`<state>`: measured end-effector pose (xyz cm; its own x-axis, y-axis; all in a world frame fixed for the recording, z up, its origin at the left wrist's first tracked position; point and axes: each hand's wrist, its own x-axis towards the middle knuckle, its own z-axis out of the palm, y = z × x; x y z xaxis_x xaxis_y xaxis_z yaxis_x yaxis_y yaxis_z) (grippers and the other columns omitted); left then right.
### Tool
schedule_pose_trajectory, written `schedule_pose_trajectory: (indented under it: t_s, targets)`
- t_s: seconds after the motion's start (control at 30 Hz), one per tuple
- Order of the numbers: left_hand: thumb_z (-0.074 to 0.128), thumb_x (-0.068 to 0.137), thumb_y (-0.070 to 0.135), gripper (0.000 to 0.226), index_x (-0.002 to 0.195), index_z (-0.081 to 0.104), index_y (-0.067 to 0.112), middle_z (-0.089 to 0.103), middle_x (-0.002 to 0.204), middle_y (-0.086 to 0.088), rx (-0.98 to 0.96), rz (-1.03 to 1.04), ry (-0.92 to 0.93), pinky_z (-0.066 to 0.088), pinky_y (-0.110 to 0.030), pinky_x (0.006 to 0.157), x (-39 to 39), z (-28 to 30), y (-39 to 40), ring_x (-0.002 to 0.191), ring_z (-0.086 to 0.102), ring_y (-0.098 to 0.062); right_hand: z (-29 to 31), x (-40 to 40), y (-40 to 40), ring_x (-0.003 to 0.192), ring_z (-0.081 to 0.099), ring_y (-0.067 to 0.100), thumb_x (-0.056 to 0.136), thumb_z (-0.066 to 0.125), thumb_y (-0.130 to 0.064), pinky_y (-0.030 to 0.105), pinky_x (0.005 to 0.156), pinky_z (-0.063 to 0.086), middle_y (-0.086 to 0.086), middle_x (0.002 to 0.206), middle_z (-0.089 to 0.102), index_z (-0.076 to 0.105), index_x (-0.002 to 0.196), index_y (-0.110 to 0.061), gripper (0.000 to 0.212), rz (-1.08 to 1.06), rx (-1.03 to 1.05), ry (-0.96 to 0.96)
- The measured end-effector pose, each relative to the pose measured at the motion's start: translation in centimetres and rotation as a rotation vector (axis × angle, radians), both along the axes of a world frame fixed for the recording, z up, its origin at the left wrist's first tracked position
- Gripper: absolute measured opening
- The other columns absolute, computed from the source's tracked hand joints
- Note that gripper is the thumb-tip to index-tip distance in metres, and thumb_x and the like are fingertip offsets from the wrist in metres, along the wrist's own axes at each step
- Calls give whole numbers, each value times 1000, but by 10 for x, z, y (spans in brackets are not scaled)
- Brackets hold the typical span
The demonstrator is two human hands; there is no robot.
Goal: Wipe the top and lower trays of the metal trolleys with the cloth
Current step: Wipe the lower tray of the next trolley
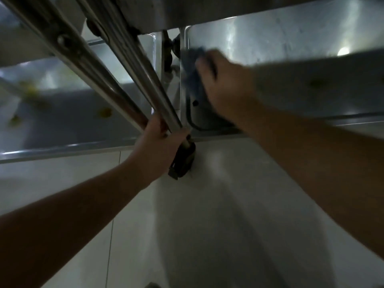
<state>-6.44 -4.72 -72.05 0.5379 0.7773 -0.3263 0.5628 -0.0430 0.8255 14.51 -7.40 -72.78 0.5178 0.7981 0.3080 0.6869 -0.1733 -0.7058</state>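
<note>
Head view: left hand (159,140) grips the near trolley legs (128,80); right hand (224,86) presses a blue cloth (193,67) onto the right lower tray (291,38), fingers blurred.

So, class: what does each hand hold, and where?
Left hand grips the trolley legs near their bottom; right hand holds the bunched blue cloth.

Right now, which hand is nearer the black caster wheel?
Left. The left hand grips the trolley legs just above the wheel, nearly touching it. The right hand is up on the lower tray, holding the blue cloth, well away.
</note>
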Motion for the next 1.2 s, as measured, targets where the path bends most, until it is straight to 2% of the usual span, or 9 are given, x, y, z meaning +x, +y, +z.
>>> schedule_pose_trajectory:
  t_s: [0.1, 0.2, 0.27, 0.43, 0.63, 0.73, 0.9, 1.0, 1.2]
  targets:
    - [69, 98, 21, 26, 124, 64, 18, 77, 105, 6, -75, 167, -315, 63, -27, 79, 15, 5, 1, 96, 74, -6, -45, -24, -18, 97, 68, 26, 110, 35, -43, 38, 87, 53, 7, 107, 72, 62, 131, -22, 40, 356, -228, -133]
    - [68, 100, 11, 19, 119, 68, 12, 77, 98, 9, -125, 333, -471, 60, -19, 75, 31, 12, 2, 88, 73, -3, -68, -26, -13, 148, 39, 15, 109, 23, -47, 38, 123, 22, -7, 154, 53, 52, 148, -31, 52, 535, -395, -140]
    - [67, 101, 15, 5, 104, 71, 15, 74, 86, 8, -74, 331, -464, 59, -18, 70, 36, 10, 0, 79, 72, -2, -74, -21, 4, 157, 15, 8, 107, 18, -48, 37, 125, 4, -15, 166, 31, 40, 157, -32, 57, 565, -489, -159]
    - [71, 98, 30, 27, 71, 73, 36, 66, 66, 7, -4, 392, -433, 52, -15, 53, 39, 10, -3, 58, 63, -2, -78, -9, 40, 158, -9, 15, 106, 18, -54, 46, 125, -9, -19, 171, -5, 8, 164, -37, 62, 472, -658, -326]
    - [74, 74, 48, 15, 64, 72, 38, 58, 72, -3, -22, 393, -381, 50, -21, 51, 38, 13, -1, 58, 58, -6, -63, 61, 53, 160, -3, 27, 103, 23, -57, 55, 126, 1, -5, 174, -2, 8, 165, -30, 70, 85, -776, -290]
    - [73, 72, 53, 17, 65, 71, 38, 60, 81, -6, -27, 368, -343, 47, -21, 49, 36, 14, 0, 59, 56, -6, -62, 121, 17, 159, 5, 30, 100, 32, -60, 57, 126, 6, -3, 173, 7, 18, 163, -29, 72, -188, -779, -183]
    - [70, 84, 39, 21, 64, 66, 35, 57, 68, -1, -8, 368, -368, 49, -19, 49, 36, 6, -1, 53, 56, -1, -65, 162, -10, 159, -8, 34, 104, 20, -57, 54, 127, -1, 0, 174, -8, 1, 166, -23, 73, -400, -916, -81]
    - [68, 90, 34, 26, 64, 65, 35, 56, 68, 0, -3, 328, -366, 50, -19, 51, 35, 6, 1, 56, 57, -2, -64, 144, 27, 158, -11, 36, 105, 19, -52, 55, 126, -4, 1, 174, -9, 0, 166, -22, 70, -328, -873, -83]
    - [68, 91, 34, 25, 66, 67, 37, 60, 77, -8, 12, 300, -339, 48, -22, 51, 35, 10, 1, 58, 56, -6, -61, 33, 96, 157, -14, 37, 107, 16, -49, 57, 125, -6, -1, 173, -12, -3, 165, -23, 67, 181, -834, -229]
